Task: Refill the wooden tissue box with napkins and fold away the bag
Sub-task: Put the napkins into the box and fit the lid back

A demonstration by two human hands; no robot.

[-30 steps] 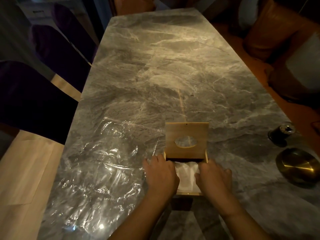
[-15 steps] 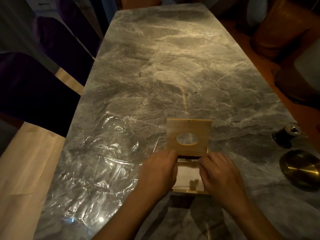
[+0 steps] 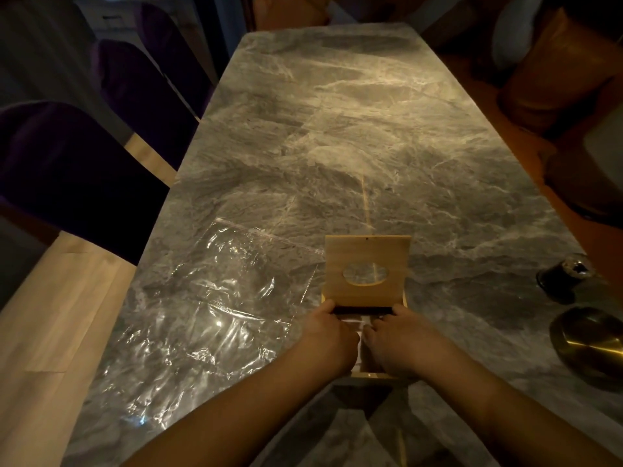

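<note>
The wooden tissue box (image 3: 371, 375) stands near the table's front edge, its lid (image 3: 365, 261) with an oval hole raised upright at the far side. Both hands are down inside the box. My left hand (image 3: 328, 335) covers the left half and my right hand (image 3: 401, 338) the right half, fingertips at the hinge edge. They press flat on the napkins (image 3: 360, 326), of which only a dim strip shows between the hands. The empty clear plastic bag (image 3: 215, 305) lies crumpled and flat on the table, left of the box.
The grey marble table (image 3: 354, 129) stretches away from me. A small black cup (image 3: 563, 274) and a brass bowl (image 3: 590, 342) sit at the right edge. Purple chairs (image 3: 67, 176) line the left side, and brown seats (image 3: 553, 79) stand at the right.
Both hands have slid forward into the box toward the hinge. The white napkins, plainly visible a second ago, are now almost fully covered by the hands.
</note>
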